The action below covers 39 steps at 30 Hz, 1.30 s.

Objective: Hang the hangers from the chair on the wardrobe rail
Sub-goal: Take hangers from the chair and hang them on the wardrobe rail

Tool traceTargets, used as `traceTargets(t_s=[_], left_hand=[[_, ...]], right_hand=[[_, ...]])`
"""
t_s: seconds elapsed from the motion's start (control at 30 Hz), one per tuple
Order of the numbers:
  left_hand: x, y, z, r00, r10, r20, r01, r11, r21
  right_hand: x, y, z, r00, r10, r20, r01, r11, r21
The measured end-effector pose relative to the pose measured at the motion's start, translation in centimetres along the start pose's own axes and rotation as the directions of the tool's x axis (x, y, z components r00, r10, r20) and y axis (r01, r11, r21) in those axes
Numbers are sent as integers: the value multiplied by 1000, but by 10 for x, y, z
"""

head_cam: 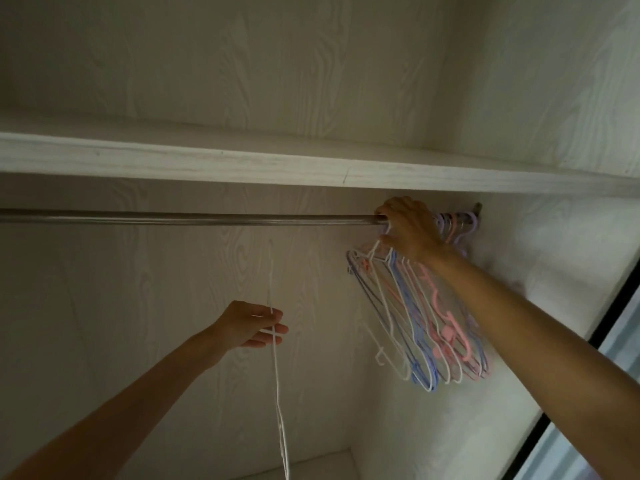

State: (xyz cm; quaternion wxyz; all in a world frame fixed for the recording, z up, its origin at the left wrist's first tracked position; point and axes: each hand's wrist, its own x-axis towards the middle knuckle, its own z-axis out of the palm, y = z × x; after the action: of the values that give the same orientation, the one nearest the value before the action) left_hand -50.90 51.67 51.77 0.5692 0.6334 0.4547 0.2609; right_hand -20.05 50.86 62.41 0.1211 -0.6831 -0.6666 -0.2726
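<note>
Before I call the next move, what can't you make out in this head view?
- Hook under the right hand: hidden by the hand; on the rail or not, cannot tell.
- Hanging hangers: overlapping, uncountable.
- White hanger in the left hand: edge-on, bottom cut off.
- Chair: outside the frame.

The rail runs bare to my left; hung hangers crowd its right end, the shelf close above.

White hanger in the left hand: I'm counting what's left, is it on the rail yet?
Off. The white hanger hangs from the left hand, well below the rail.
</note>
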Motion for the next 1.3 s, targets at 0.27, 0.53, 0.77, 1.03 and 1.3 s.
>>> traceTargets(t_s=[0.27, 0.53, 0.77, 1.03, 1.3], left_hand=[[2, 6, 12, 999, 26, 39, -27, 999, 32], [2, 28, 59, 959, 207, 191, -260, 913, 315], [-11, 45, 76, 859, 488, 156, -428, 518, 740], [24, 80, 10, 698, 715, -53, 10, 65, 998], [29, 78, 6, 729, 672, -131, 9, 183, 983]], right_hand=[[-23, -4, -2, 966, 143, -214, -73, 950, 304], [-81, -114, -6, 718, 74, 692, -595, 582, 554], [-101, -101, 2, 812, 313, 493, -580, 529, 620], [-81, -81, -26, 895, 380, 233, -444, 711, 545], [-37, -85, -3, 855, 458, 241, -517, 784, 344]])
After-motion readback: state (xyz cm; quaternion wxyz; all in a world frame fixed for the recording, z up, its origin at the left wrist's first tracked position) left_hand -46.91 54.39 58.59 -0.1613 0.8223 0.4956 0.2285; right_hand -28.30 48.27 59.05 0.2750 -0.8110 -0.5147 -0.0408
